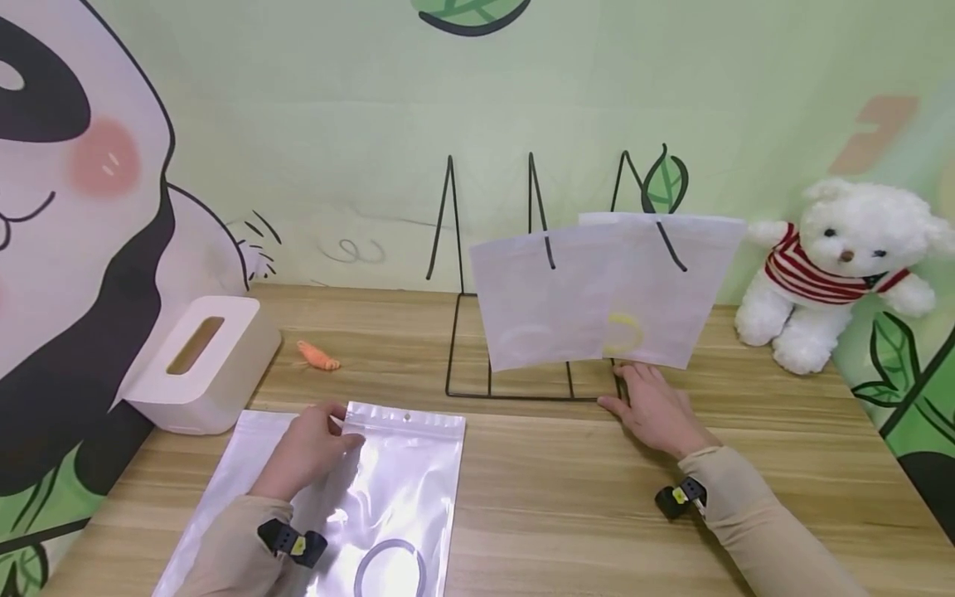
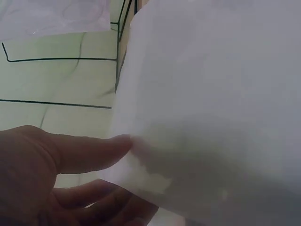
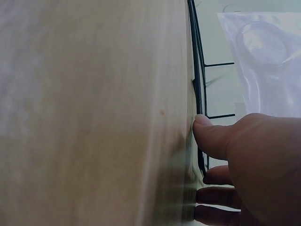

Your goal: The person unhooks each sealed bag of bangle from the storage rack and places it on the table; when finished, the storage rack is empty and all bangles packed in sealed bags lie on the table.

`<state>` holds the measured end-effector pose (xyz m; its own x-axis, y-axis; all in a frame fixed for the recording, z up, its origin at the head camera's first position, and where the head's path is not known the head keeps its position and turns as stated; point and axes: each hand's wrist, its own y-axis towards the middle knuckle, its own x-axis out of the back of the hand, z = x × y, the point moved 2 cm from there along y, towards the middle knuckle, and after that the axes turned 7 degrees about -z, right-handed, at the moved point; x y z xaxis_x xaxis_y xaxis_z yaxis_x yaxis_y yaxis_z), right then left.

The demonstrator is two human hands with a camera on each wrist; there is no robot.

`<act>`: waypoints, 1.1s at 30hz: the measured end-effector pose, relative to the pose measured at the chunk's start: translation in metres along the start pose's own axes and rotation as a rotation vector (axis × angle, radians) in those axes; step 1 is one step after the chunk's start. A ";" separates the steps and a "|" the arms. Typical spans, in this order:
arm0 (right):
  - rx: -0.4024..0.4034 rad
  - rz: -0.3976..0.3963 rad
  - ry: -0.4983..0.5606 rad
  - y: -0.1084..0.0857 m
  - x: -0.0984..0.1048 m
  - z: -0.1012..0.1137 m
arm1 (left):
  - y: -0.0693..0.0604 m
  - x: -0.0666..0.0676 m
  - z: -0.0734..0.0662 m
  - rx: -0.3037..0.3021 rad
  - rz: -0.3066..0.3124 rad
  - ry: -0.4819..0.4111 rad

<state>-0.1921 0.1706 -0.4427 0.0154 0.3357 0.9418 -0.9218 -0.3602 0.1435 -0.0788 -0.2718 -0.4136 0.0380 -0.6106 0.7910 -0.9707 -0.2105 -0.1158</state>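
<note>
In the head view, my left hand [image 1: 306, 452] pinches the upper left corner of a clear-fronted zip bag [image 1: 399, 489] with a grey ring inside. Another bag [image 1: 216, 489] lies beneath it, partly covered by my forearm. The left wrist view shows the thumb on the white bag [image 2: 211, 84], with the fingers behind. My right hand [image 1: 660, 410] grips the front right corner of a black wire rack [image 1: 515, 396]. Two white bags hang on the rack: one [image 1: 545, 298] from the middle hook, the other [image 1: 686, 290], with a yellow ring showing through, from the right hook.
A white tissue box [image 1: 224, 332] stands at the left, with a small orange toy-like piece [image 1: 319, 356] beside it. A white teddy bear [image 1: 836, 274] in a striped shirt sits at the right. Behind the wooden table [image 1: 567, 497] rises a painted wall.
</note>
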 end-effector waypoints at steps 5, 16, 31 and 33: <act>-0.003 -0.001 0.003 0.000 0.000 0.000 | -0.003 -0.001 -0.001 0.015 0.015 0.030; -0.012 -0.012 -0.006 0.000 -0.002 -0.002 | -0.010 -0.002 -0.006 -0.019 0.002 0.107; -0.003 -0.008 0.002 0.001 -0.002 -0.002 | -0.011 0.009 -0.018 -0.053 0.025 0.093; -0.006 -0.007 0.004 0.001 -0.002 -0.002 | -0.011 0.016 -0.030 -0.087 0.013 0.081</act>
<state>-0.1936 0.1715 -0.4451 0.0207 0.3419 0.9395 -0.9238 -0.3528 0.1488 -0.0747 -0.2562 -0.3821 0.0090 -0.5486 0.8360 -0.9881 -0.1332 -0.0768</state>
